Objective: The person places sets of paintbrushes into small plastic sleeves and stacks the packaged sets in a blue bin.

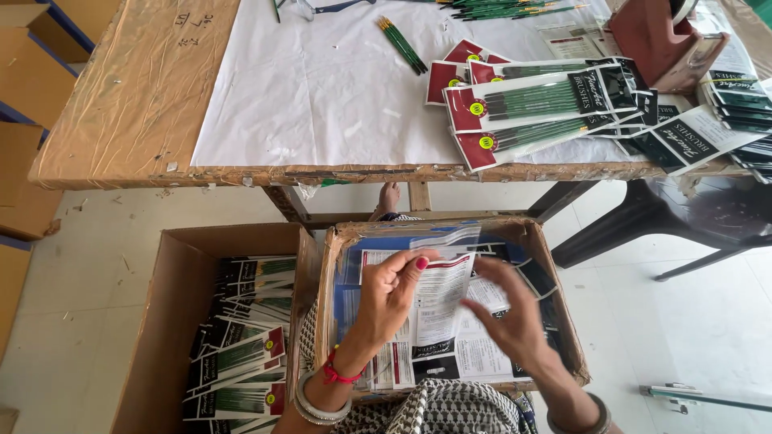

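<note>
Cardboard forms 2 open boxes on the floor below the desk (pixel 129 104), and both hands work over the right box (pixel 555 273). The left hand (pixel 388 293) is clamped on a flat printed card packet (pixel 441 293), thumb in front and fingers curled over its upper edge, lifting it off the stack of similar cards inside. The right hand (pixel 515 317) hovers just beside the packet's right edge with fingers spread apart, gripping nothing; it is blurred, so whether it touches the card cannot be told. By my reading, the step in hand is picking a single packet out of the stack. A next move would call for a steady pinch, so that only 1 card comes away. The packet's long axis runs near upright in the view, its top end tilted toward the desk. The left box (pixel 161 321) holds packed green brush sets (pixel 241 354), and more brush sets (pixel 531 104) lie fanned on the desk's white sheet
</note>
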